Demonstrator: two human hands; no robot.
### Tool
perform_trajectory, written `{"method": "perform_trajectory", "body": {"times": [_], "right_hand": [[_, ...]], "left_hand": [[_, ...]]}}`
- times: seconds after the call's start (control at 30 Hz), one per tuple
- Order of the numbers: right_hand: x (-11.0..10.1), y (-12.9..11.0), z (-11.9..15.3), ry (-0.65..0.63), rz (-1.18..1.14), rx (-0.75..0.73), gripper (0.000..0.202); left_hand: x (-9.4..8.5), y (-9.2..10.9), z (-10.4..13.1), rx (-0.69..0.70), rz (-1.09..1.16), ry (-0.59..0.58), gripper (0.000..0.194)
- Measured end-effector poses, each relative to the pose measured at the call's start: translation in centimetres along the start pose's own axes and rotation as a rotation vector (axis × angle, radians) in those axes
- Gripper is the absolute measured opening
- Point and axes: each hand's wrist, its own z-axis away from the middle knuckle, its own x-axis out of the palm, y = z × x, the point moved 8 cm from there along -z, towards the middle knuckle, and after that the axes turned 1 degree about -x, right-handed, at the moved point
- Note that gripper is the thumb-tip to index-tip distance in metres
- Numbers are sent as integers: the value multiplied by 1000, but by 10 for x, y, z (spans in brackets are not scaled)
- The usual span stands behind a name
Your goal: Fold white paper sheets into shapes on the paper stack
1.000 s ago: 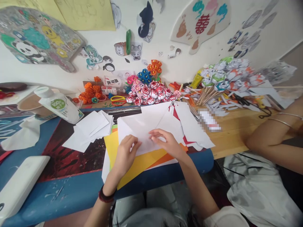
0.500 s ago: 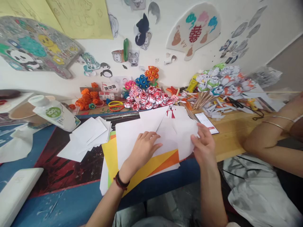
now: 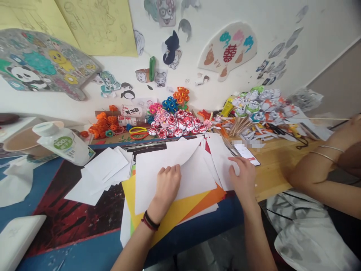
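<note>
My left hand (image 3: 168, 183), a dark band on its wrist, is closed with curled fingers at the edge of a white paper sheet (image 3: 149, 173); the edge bends up beside the fingertips. That sheet lies over a yellow sheet (image 3: 180, 209) and an orange sheet (image 3: 207, 200). To the right, my right hand (image 3: 243, 175) has thumb and forefinger apart, over a narrower white paper piece (image 3: 221, 156) that lies along the stack's right side. Whether its fingertips touch that piece, I cannot tell.
Small white papers (image 3: 105, 169) lie left of the stack, near a white bottle (image 3: 64, 145). Red-and-white paper flowers (image 3: 180, 124) line the back. A phone (image 3: 248, 153) rests on the wooden surface at right, near another person's arm (image 3: 313, 169). A white box (image 3: 21, 237) sits front left.
My right hand has let go of the white paper piece it held up, which now lies flat. My left hand has curled closed on the white sheet's edge. The view has tilted slightly.
</note>
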Motion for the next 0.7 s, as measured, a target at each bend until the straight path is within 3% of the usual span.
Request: {"method": "perform_trajectory", "body": {"times": [0.07, 0.17, 0.27, 0.33, 0.43, 0.53, 0.6, 0.7], "right_hand": [[8, -17, 2, -13, -203, 3, 25], [40, -39, 6, -193, -576, 143, 36], [64, -66, 6, -344, -859, 253, 52], [77, -84, 4, -465, -1043, 318, 49], [93, -98, 0, -586, -1198, 436, 42], [111, -96, -7, -574, -1181, 514, 37], [123, -90, -10, -514, -1177, 596, 39], [137, -87, -10, -466, -1171, 675, 43]], "left_hand": [[-22, -16, 2, -111, 155, 143, 29], [-48, -48, 8, -285, 624, 340, 25], [-41, -67, 7, -349, 1059, 266, 30], [-33, -77, 6, -374, 1154, 212, 33], [-25, -92, 8, -402, 1070, 212, 32], [-35, -98, 11, -386, 737, 286, 31], [-46, -88, 9, -278, 466, 318, 39], [-48, -58, 4, 7, 272, 242, 62]]}}
